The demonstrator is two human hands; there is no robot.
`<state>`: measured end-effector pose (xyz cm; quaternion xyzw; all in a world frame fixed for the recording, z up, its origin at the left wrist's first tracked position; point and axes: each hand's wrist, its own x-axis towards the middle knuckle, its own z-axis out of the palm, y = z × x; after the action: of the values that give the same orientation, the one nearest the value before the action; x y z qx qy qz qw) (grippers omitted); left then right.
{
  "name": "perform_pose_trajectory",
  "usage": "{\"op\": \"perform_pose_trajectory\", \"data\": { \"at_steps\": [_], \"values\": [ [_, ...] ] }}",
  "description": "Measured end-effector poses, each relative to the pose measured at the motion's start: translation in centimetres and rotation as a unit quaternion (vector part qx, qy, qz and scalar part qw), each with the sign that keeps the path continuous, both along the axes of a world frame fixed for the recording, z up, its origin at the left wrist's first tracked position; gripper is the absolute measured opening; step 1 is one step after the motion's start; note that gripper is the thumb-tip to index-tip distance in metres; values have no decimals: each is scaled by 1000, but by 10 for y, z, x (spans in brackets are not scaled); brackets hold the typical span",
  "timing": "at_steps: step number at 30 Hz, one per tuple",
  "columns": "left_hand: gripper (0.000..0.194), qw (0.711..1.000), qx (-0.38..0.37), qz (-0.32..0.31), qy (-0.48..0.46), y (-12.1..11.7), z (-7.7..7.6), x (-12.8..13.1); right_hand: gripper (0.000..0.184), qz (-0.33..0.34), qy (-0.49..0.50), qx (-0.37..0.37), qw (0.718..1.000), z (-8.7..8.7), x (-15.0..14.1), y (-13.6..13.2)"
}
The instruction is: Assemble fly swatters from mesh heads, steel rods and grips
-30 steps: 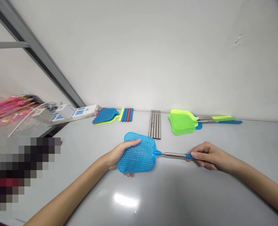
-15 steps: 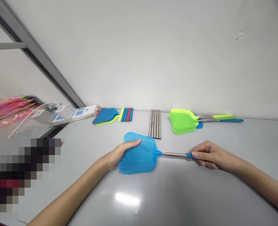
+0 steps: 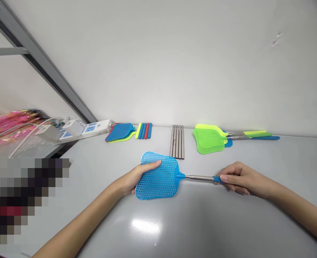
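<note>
A blue plastic fly swatter [image 3: 161, 178] lies level in front of me, just above the grey tabletop [image 3: 201, 218]. My left hand [image 3: 134, 177] grips its mesh head, with the fingers across the top and the thumb side toward the middle. Its telescopic steel shaft [image 3: 200, 177] runs to the right. My right hand [image 3: 240, 178] closes around the blue handle grip [image 3: 216, 179], and most of that grip is hidden inside the fingers.
Along the wall lie stacked blue and yellow swatter heads [image 3: 120, 132], coloured handles [image 3: 143, 131], steel rods [image 3: 177, 141] and green swatters [image 3: 208, 141]. A power strip [image 3: 96, 127] with white plugs stands back left, near a pink plastic bundle [image 3: 10, 125]. A pixelated patch covers the lower left.
The swatter and both hands have shifted only slightly to the right. The view has also shifted a little, and the grips look the same.
</note>
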<state>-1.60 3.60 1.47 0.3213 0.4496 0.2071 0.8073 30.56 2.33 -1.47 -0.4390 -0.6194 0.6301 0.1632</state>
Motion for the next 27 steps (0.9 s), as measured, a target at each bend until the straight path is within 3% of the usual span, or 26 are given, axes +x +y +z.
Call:
{"op": "perform_pose_trajectory", "data": {
  "at_steps": [9, 15, 20, 22, 24, 27],
  "values": [
    [25, 999, -31, 36, -17, -4, 12, 8, 39, 9, -7, -15, 1000, -2, 1, 0],
    [36, 988, -45, 107, -97, -11, 10, 11, 39, 4, 24, -31, 999, -3, 3, 2],
    [93, 984, -17, -46, -170, -12, 4, 6, 34, -30, 30, -37, 998, -1, 0, 2],
    [100, 983, -12, -66, -172, -12, 2, 5, 32, -41, 40, -41, 998, 0, -1, 2],
    [94, 981, -6, -58, -184, -13, -1, 6, 31, -55, 54, -47, 996, 0, -1, 1],
    [66, 975, 27, -22, -219, -16, -6, 13, 32, -63, 59, -49, 995, -1, -1, 1]
  ]
}}
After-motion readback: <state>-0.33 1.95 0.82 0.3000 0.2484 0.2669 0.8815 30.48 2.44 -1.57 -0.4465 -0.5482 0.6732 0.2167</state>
